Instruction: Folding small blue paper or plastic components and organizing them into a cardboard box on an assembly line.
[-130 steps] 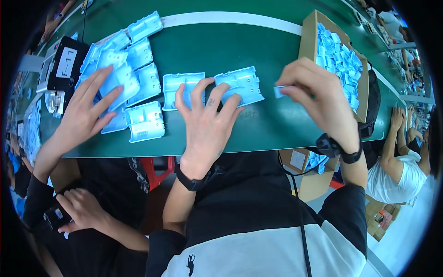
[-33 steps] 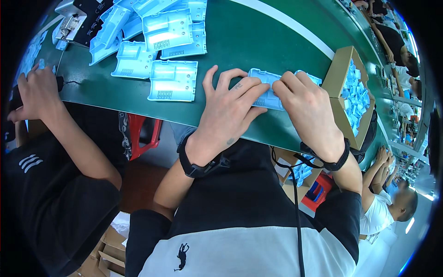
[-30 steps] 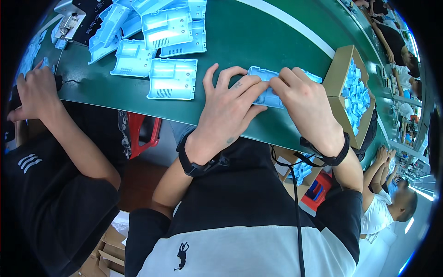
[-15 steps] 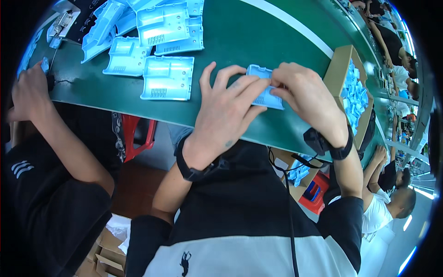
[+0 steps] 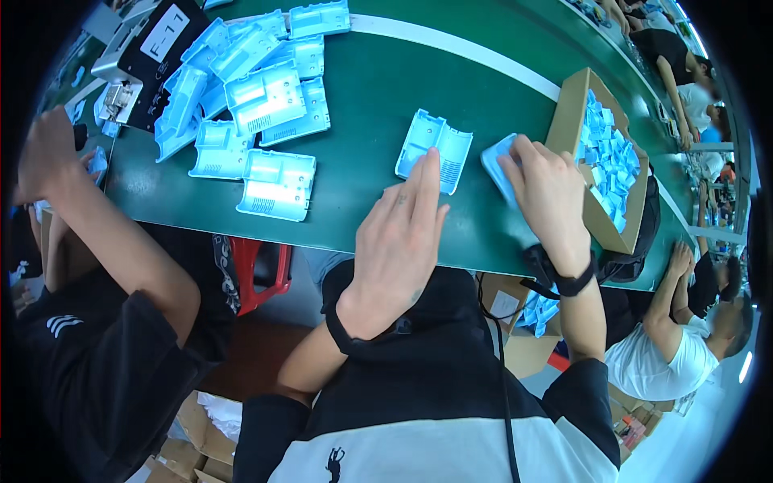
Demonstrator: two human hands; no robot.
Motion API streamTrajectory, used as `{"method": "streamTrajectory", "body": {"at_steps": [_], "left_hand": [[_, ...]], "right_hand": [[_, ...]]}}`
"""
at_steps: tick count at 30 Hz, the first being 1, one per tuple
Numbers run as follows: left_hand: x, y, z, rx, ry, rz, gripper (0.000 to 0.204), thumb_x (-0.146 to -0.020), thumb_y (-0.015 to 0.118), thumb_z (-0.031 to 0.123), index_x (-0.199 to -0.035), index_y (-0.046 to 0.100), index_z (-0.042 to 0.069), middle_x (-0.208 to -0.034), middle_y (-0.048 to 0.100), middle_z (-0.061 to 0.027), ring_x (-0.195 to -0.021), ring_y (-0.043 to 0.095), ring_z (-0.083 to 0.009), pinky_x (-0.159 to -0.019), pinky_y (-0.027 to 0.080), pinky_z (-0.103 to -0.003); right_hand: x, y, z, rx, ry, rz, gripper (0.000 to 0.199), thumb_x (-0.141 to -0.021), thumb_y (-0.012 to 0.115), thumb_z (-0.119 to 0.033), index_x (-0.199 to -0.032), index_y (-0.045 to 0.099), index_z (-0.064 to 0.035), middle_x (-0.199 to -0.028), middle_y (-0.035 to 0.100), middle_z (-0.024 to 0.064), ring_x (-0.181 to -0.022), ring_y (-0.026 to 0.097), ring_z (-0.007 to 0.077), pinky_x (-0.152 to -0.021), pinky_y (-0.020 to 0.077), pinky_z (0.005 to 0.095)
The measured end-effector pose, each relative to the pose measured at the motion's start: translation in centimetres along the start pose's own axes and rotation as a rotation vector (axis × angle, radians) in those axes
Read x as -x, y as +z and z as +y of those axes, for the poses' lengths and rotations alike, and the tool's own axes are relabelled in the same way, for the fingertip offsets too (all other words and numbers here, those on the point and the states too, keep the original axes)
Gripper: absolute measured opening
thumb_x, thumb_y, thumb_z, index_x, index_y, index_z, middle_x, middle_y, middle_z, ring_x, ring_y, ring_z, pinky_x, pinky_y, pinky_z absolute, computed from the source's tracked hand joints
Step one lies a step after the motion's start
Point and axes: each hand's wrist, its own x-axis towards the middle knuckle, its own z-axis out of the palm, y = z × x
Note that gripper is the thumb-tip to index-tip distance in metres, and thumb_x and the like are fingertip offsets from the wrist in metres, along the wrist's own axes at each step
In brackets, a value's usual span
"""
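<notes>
- Head view: green table [image 5: 362,97] runs across in front of you, carrying all the blue work.
- Pile of blue shells [image 5: 266,97], upper L, overlapping at odd angles; most I can make out lie hollow side up, prob. b/c they sit steadier on their rims' opposite, curved side when leaning on neighbours.
- Open carton [image 5: 568,113], far R, beyond your R hand; that spot presumably keeps its contents w/in easy reach.
- Black machine [image 5: 153,76], upper L, just beside the pile; can't tell why it's parked there.
- L hand [image 5: 398,241]: flat, fingers straight & together, not gripping; tips overlap the near part of the loose shell. Contact or hover, can't tell; if touching, it'd steady the part.
- R hand [image 5: 551,189]: thumb & fingers closed on the tilted shell, pinched by its R side, prob. to leave the rest clear.
- Loose shell [image 5: 423,145]: on table ahead of L hand, hollow up, so ribs & slots face you.
- Tilted shell [image 5: 499,165]: just R of it, apart; table contact unclear.
- Small blue pieces [image 5: 608,161]: heaped loose in the carton, walls holding them in.
</notes>
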Motion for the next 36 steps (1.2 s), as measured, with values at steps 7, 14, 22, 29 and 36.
{"method": "streamTrajectory", "body": {"at_steps": [7, 14, 22, 29, 36], "left_hand": [[-1.1, 0.4, -0.5, -0.19, 0.038, -0.134, 0.041, -0.096, 0.076, 0.013, -0.133, 0.065, 0.003, -0.117, 0.071, -0.0119, -0.085, 0.073, -0.0314, -0.074, 0.059, -0.042], [-1.3, -0.3, 0.6, -0.071, -0.085, -0.117, 0.027, -0.093, 0.076, 0.012, -0.119, 0.069, 0.008, -0.105, 0.07, -0.0064, -0.07, 0.071, -0.0273, -0.06, 0.056, -0.039], [-1.4, -0.3, 0.7, -0.242, 0.02, -0.187, 0.033, -0.086, 0.078, 0.006, -0.118, 0.072, 0.01, -0.109, 0.072, -0.0039, -0.067, 0.07, -0.0226, -0.055, 0.052, -0.035], [-0.9, -1.9, 0.3, -0.061, 0.118, 0.02, 0.025, -0.085, 0.078, 0.002, -0.109, 0.077, 0.009, -0.106, 0.073, -0.0019, -0.074, 0.069, -0.0203, -0.062, 0.05, -0.034], [-1.2, -5.4, -1.7, -0.048, 0.158, 0.102, 0.022, -0.087, 0.077, 0.0, -0.107, 0.079, 0.008, -0.104, 0.076, -0.0066, -0.09, 0.072, -0.0266, -0.079, 0.053, -0.038]], "right_hand": [[-1.5, 1.7, -0.1, -0.098, 0.138, 0.054, 0.025, -0.095, 0.077, -0.027, -0.109, 0.067, -0.008, -0.062, 0.064, 0.0123, -0.068, 0.071, 0.037, -0.061, 0.0527, 0.0476], [-0.3, -2.8, -1.5, -0.275, 0.187, 0.033, 0.027, -0.098, 0.076, -0.028, -0.11, 0.069, -0.0061, -0.083, 0.072, 0.0104, -0.074, 0.072, 0.03, -0.063, 0.0534, 0.0435], [-0.2, -0.3, -3.7, -0.174, 0.026, 0.083, 0.025, -0.095, 0.078, -0.028, -0.1, 0.07, -0.0054, -0.086, 0.069, 0.0076, -0.076, 0.07, 0.0287, -0.065, 0.0532, 0.0418], [-0.6, 0.0, -3.7, -0.138, 0.093, 0.032, 0.02, -0.093, 0.079, -0.023, -0.097, 0.069, -0.0062, -0.086, 0.069, 0.0074, -0.081, 0.07, 0.0282, -0.068, 0.054, 0.0407], [2.5, -3.9, -2.1, -0.281, 0.167, 0.163, 0.014, -0.093, 0.076, -0.013, -0.102, 0.069, -0.0047, -0.087, 0.067, 0.0086, -0.078, 0.067, 0.0241, -0.07, 0.0516, 0.0372]]}}
